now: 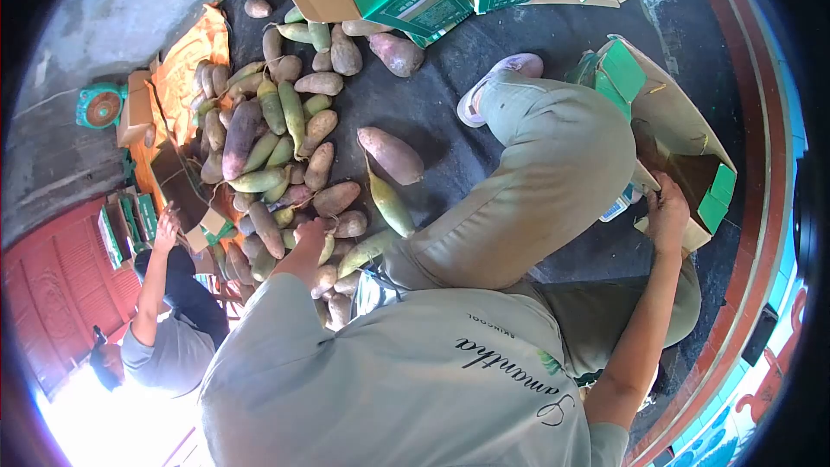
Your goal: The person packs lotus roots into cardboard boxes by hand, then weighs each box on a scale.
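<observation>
Head view: the left hand (309, 233) rests on the heaped tubers (285, 164), fingers seemingly curled over one; right hand (667, 212) grips the open carton (683, 143) rim, steadying it for loading.

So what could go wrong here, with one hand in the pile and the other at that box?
The left hand reaches into the heaped tubers; pulling one out might send neighbours rolling across the dark mat. The right hand grips the open cardboard box, which leans on its side and could tip or crumple.
</observation>
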A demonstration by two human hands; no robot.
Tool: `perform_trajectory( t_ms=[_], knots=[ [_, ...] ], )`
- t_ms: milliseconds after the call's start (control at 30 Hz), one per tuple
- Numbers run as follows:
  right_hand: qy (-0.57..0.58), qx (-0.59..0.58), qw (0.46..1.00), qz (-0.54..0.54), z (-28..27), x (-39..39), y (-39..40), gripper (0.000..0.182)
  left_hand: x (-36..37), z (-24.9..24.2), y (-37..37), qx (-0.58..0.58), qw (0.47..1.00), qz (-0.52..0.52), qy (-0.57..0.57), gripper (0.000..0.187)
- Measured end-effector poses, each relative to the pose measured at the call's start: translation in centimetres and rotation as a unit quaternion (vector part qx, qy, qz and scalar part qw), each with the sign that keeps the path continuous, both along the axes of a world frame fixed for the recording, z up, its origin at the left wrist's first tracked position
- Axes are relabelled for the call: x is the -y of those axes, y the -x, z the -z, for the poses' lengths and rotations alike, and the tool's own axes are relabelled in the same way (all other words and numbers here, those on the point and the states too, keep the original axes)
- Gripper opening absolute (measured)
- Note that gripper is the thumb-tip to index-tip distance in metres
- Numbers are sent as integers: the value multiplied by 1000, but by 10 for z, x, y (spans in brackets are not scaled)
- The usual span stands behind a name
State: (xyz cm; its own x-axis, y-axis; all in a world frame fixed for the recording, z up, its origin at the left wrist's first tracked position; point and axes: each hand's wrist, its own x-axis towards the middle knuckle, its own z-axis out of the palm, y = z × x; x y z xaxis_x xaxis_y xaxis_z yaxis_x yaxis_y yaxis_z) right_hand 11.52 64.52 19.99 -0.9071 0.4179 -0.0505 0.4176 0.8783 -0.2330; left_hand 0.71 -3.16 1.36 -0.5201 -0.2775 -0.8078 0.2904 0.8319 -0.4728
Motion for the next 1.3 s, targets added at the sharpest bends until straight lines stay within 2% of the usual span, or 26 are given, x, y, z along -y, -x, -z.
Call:
perform_trajectory(
  t_ms=[200,300,400,467,533,633,667,867,900,933,1033,1067,1167,1300],
  knots=[
    [-4,-6,1000,-8,1,-2,0,31,11,4,17,35,996,80,-35,41],
    [-2,2,1000,-4,2,-2,-1,31,5,11,53,-9,997,22,-80,44],
    [-5,-7,1000,-9,4,-5,-2,31,-38,-24,84,-107,982,-15,-154,47],
    [-3,-10,1000,-15,5,-6,-3,30,-75,-56,102,-125,974,-35,-184,50],
    [-13,-9,1000,-16,5,-6,-4,29,-85,-63,111,-148,965,-22,-216,56],
    [-20,-23,999,-24,6,-8,-4,28,-111,-96,116,-193,950,-76,-234,56],
    [-21,-30,999,-29,7,-8,-4,28,-105,-96,117,-223,920,-66,-316,56],
    [-28,-18,999,-27,10,-9,-4,26,-138,-118,146,-331,863,-47,-379,58],
    [-27,-30,999,-32,12,-10,-4,26,-148,-124,149,-347,850,-47,-394,58],
    [-25,-42,998,-36,13,-10,-5,25,-157,-129,149,-384,812,-33,-438,47],
    [-32,-47,998,-36,17,-10,-7,23,-193,-161,149,-404,751,-35,-520,51],
    [-37,-44,998,-34,17,-11,-7,22,-199,-161,151,-422,705,-35,-569,45],
    [-50,-49,997,-25,17,-10,-6,19,-232,-193,148,-379,624,-146,-668,42],
    [-67,-29,997,0,21,-11,-6,18,-283,-242,144,-340,499,-184,-775,40]
  ],
)
